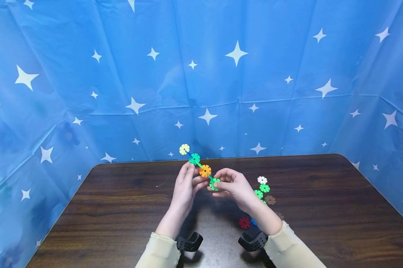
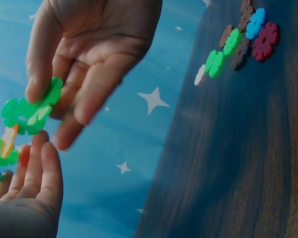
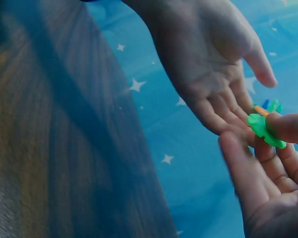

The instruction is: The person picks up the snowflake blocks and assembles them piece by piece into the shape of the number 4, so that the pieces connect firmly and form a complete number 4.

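A chain of joined flower-shaped discs slants above the table in the head view: a pale yellow disc (image 1: 184, 149) at the upper left, a teal one (image 1: 194, 159), an orange one (image 1: 205, 171) and a green one (image 1: 214, 184) at the lower right, with smaller links between. The left hand (image 1: 184, 188) holds the chain's middle from below and the left, fingers curved behind the teal and orange discs. The right hand (image 1: 236, 188) pinches the green end disc between thumb and fingers, as the left wrist view also shows with the right hand (image 2: 97, 54).
Loose discs lie on the dark wooden table (image 1: 121, 208) to the right, partly behind the right forearm: a white one (image 1: 262, 180), a brown one (image 1: 270, 200), a red one (image 1: 244, 223), a blue one and several green ones. A blue star-patterned curtain (image 1: 208, 85) hangs behind the table.
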